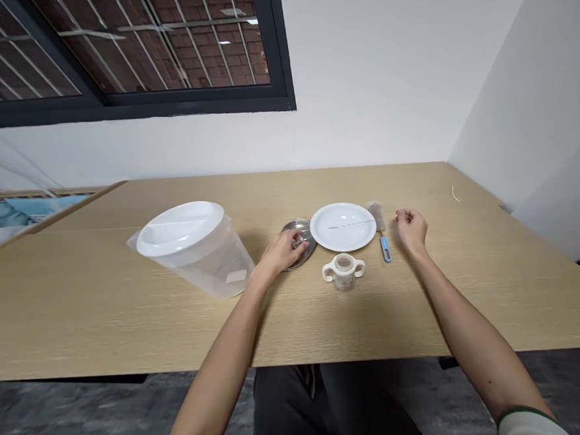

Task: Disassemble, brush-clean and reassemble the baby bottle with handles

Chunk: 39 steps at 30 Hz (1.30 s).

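My left hand [285, 249] reaches over a round metal dish [308, 250], its fingers curled around something small and clear-looking that they mostly hide. Beside the sponge-headed brush [385, 247] with a blue handle, my right hand [410, 227] is closed in a pinch; what it holds, if anything, is too small to name. Between my hands lies a white oval plate [344, 241], with a thin dark rod [350, 225] across it. In front of the plate stands a small clear bottle [345, 281] in a white two-handled holder [359, 267], its top uncovered.
A tall translucent pitcher [218, 262] with a white lid stands left of my left hand, close to my forearm. A short white strip [454, 195] lies at the far right of the wooden table [128, 321]. Behind are a wall and a barred window [169, 47].
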Each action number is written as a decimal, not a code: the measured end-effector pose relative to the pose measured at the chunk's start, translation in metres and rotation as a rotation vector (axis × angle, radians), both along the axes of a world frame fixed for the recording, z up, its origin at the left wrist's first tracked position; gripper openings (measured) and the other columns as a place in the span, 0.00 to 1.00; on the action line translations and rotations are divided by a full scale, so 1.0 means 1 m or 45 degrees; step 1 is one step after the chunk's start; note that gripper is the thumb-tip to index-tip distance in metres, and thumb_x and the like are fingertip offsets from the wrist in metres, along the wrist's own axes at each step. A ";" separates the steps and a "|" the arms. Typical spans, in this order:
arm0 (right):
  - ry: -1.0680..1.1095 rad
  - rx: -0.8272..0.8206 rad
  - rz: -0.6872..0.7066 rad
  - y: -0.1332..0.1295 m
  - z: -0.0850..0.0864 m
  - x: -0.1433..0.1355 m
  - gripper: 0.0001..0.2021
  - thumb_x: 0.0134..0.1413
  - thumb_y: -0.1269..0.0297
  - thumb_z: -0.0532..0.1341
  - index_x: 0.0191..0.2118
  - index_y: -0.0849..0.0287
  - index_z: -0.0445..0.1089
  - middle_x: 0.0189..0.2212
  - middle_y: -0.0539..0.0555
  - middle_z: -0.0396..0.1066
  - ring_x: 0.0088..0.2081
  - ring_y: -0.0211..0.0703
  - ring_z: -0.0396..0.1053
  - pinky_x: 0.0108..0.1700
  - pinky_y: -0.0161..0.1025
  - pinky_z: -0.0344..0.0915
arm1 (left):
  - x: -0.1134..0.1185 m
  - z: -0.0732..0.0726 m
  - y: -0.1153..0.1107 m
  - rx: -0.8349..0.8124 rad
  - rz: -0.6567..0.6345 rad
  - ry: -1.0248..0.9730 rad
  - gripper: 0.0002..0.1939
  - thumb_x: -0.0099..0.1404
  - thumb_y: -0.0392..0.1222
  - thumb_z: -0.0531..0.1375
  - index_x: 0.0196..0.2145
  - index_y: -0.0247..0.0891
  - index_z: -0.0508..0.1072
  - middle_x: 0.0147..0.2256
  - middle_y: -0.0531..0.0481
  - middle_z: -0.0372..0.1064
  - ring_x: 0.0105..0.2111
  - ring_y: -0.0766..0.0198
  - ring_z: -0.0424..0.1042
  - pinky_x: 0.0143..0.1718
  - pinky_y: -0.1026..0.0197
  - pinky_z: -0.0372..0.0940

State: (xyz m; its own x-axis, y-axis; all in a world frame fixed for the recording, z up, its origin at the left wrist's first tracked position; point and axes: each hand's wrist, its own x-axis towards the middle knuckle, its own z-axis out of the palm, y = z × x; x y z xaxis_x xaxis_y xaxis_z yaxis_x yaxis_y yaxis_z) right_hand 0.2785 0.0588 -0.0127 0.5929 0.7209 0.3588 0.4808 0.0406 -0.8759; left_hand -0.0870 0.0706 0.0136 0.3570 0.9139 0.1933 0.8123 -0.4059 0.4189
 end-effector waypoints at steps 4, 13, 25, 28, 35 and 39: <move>-0.018 -0.007 0.008 -0.001 0.000 -0.002 0.17 0.56 0.50 0.55 0.33 0.59 0.72 0.30 0.58 0.77 0.35 0.48 0.73 0.44 0.42 0.65 | 0.007 0.008 -0.009 -0.050 0.094 0.036 0.21 0.69 0.51 0.60 0.54 0.38 0.73 0.44 0.41 0.78 0.43 0.49 0.77 0.44 0.53 0.68; -0.083 -0.039 0.022 0.002 -0.001 -0.001 0.19 0.57 0.48 0.54 0.31 0.58 0.71 0.30 0.59 0.77 0.34 0.49 0.72 0.44 0.43 0.65 | 0.014 0.007 -0.011 0.131 0.022 0.217 0.17 0.68 0.50 0.62 0.50 0.39 0.78 0.49 0.39 0.74 0.55 0.45 0.70 0.57 0.49 0.64; -0.394 -0.276 0.109 -0.008 0.009 0.005 0.16 0.61 0.53 0.51 0.26 0.56 0.65 0.23 0.51 0.69 0.28 0.42 0.62 0.36 0.38 0.57 | 0.017 0.000 -0.008 0.183 0.067 -0.014 0.17 0.73 0.50 0.53 0.47 0.39 0.77 0.49 0.39 0.73 0.54 0.45 0.69 0.58 0.45 0.59; -0.503 -0.408 0.254 -0.012 0.010 0.010 0.16 0.61 0.55 0.54 0.25 0.56 0.66 0.24 0.52 0.70 0.29 0.42 0.63 0.34 0.37 0.54 | 0.019 0.004 -0.011 0.251 0.104 -0.124 0.18 0.75 0.47 0.48 0.41 0.39 0.75 0.43 0.41 0.76 0.49 0.49 0.70 0.56 0.48 0.59; -0.577 -0.685 0.409 -0.019 0.006 0.013 0.10 0.56 0.56 0.61 0.33 0.56 0.72 0.31 0.56 0.77 0.30 0.45 0.68 0.33 0.37 0.56 | 0.021 0.020 -0.025 0.404 0.023 -0.318 0.24 0.75 0.52 0.46 0.25 0.41 0.67 0.30 0.44 0.72 0.39 0.54 0.70 0.50 0.52 0.61; -0.601 -0.779 0.425 -0.021 0.013 0.012 0.13 0.54 0.52 0.62 0.26 0.56 0.71 0.23 0.55 0.73 0.26 0.45 0.66 0.32 0.39 0.55 | 0.024 0.023 -0.033 0.270 -0.267 -0.590 0.26 0.73 0.60 0.47 0.29 0.40 0.70 0.34 0.44 0.75 0.38 0.57 0.72 0.47 0.53 0.66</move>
State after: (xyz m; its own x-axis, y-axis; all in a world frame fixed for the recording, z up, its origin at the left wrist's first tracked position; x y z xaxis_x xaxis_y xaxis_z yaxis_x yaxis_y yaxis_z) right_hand 0.2904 0.0383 0.0002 0.2001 0.9798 0.0043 0.8490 -0.1712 -0.4999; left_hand -0.0635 0.0381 0.0368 0.3610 0.7563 0.5456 0.4546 -0.6535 0.6052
